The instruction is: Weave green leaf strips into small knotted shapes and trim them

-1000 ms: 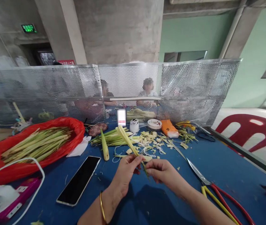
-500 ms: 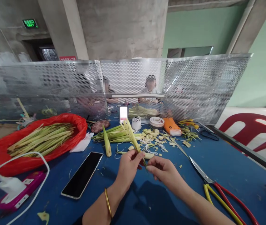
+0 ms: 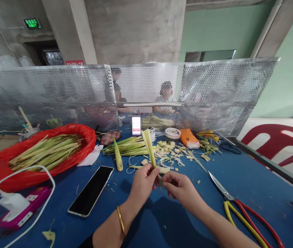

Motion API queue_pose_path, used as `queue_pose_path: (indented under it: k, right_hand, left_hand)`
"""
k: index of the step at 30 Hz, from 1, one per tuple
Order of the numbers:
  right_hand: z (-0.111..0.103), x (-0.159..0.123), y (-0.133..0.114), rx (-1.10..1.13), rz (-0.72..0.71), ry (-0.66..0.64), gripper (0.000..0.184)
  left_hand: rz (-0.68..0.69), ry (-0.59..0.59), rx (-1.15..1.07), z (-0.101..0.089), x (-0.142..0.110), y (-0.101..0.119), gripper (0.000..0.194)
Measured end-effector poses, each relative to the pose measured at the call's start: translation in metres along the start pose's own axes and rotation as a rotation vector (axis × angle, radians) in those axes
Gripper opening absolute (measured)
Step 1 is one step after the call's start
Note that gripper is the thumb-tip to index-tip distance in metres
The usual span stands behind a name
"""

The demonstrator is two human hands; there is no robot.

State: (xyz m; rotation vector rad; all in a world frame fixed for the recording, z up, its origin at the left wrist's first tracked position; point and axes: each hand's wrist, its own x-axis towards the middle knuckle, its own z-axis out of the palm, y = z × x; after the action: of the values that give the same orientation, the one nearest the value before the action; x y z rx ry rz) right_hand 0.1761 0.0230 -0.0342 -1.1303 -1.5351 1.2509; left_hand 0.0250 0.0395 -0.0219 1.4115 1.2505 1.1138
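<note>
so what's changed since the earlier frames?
The pale leaf strip's top swung right and now overlaps the small white item. Behind the mesh screen, a standing person shifted right. No clear new grip or release: left hand still holds the strip, right hand still at its lower end. Phone and scissors unmoved.

from my remote feed i read "exit" on the lit green sign (image 3: 32, 23). the red banner (image 3: 74, 62) carries white lettering i cannot make out.
</note>
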Motion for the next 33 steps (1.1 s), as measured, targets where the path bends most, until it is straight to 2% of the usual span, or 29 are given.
queue_pose_path:
  k: [4, 13, 19, 23, 28, 33]
  right_hand:
    - [-0.005, 0.001, 0.001, -0.070, -0.033, 0.037, 0.013]
    - [-0.001, 0.005, 0.007, -0.046, 0.002, 0.011, 0.019]
    - [-0.001, 0.005, 0.009, -0.124, 0.022, -0.032, 0.020]
    - [-0.004, 0.004, 0.010, -0.200, -0.017, -0.024, 0.021]
    - [-0.008, 0.002, 0.008, -0.271, -0.023, -0.031, 0.024]
    - [-0.009, -0.003, 0.000, -0.517, -0.157, 0.059, 0.024]
  left_hand:
    - [-0.047, -0.023, -0.079, 0.001, -0.001, 0.002, 0.028]
    - [-0.119, -0.077, -0.159, -0.001, -0.003, 0.009, 0.020]
    - [-0.072, -0.084, -0.180, 0.000, -0.002, 0.002, 0.017]
    - [-0.060, -0.102, -0.179, 0.000, -0.001, -0.001, 0.018]
    - [-0.009, -0.125, -0.067, -0.003, -0.002, 0.000, 0.017]
    - [-0.005, -0.127, -0.040, -0.005, -0.001, -0.001, 0.018]
